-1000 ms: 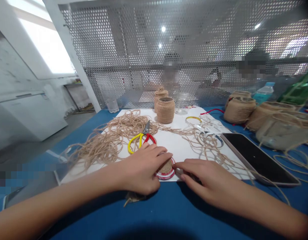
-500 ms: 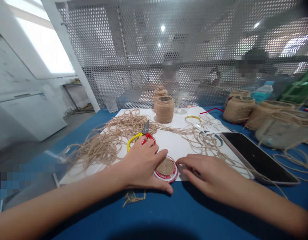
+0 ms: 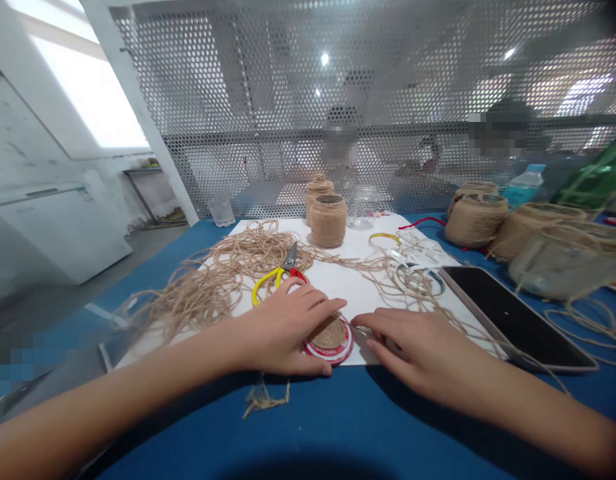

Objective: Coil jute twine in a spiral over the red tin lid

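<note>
A round red-and-white disc (image 3: 341,351) lies at the paper's near edge, with coiled jute twine (image 3: 330,333) covering its middle. My left hand (image 3: 283,328) rests over the disc's left side, fingers across its top and thumb along the near edge, holding it. To the right, my right hand (image 3: 418,343) pinches a thin strand of twine between thumb and index finger, close to the disc's rim. Scissors (image 3: 269,279) with one yellow and one red handle lie just beyond my left hand. A loose heap of jute twine (image 3: 203,287) spreads to the left.
Twine-wrapped jars (image 3: 329,223) and a clear glass jar (image 3: 364,207) stand at the back. More wrapped jars (image 3: 475,220) and a phone (image 3: 513,317) are on the right. Yellow tape (image 3: 385,237) lies on the white paper (image 3: 355,283). A perforated metal screen (image 3: 288,87) rises behind.
My left hand has shifted slightly over the disc, its fingers reaching further across the top and its thumb drawn back left. My right hand stays nearly in place.
</note>
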### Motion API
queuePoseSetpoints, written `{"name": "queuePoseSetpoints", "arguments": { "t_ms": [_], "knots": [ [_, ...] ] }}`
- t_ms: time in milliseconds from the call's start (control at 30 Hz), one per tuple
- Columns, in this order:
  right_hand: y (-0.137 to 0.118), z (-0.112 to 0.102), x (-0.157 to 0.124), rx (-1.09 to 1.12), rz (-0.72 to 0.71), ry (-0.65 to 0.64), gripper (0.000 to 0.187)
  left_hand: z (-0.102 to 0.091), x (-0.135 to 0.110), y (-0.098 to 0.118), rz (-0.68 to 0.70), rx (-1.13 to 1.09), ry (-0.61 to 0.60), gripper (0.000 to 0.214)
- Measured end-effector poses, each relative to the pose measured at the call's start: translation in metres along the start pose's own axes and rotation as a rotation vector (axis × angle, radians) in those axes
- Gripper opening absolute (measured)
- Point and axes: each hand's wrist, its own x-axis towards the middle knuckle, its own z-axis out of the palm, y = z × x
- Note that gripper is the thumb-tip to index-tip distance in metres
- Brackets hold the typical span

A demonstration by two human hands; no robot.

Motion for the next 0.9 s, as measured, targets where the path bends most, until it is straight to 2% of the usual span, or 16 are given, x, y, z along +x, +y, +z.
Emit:
{"name": "queuePoseSetpoints", "arguments": {
  "t_ms": [133, 267, 533, 633, 767, 900],
  "knots": [
    [-0.001, -0.001, 0.0, -0.023, 0.001, -0.003, 0.022, 0.004, 0.002, 0.001, -0.051, 0.1, 0.046, 0.081],
    [-0.003, 0.001, -0.001, -0.13, -0.071, 0.042, 0.023, 0.006, 0.002, 0.003, -0.058, 0.128, 0.079, 0.074],
    [-0.003, 0.005, -0.003, -0.155, -0.072, 0.026, 0.023, 0.003, 0.002, 0.002, 0.004, 0.128, 0.127, 0.067],
    [-0.002, 0.005, -0.003, -0.156, -0.063, 0.028, 0.023, -0.002, 0.002, 0.005, -0.008, 0.098, 0.115, 0.057],
    [-0.003, 0.005, -0.003, -0.156, -0.071, 0.061, 0.022, -0.003, 0.002, 0.008, -0.009, 0.091, 0.175, 0.03],
    [-0.004, 0.005, -0.003, -0.155, -0.066, 0.06, 0.023, 0.004, 0.003, 0.003, -0.006, 0.113, 0.212, 0.027]
  ]
}}
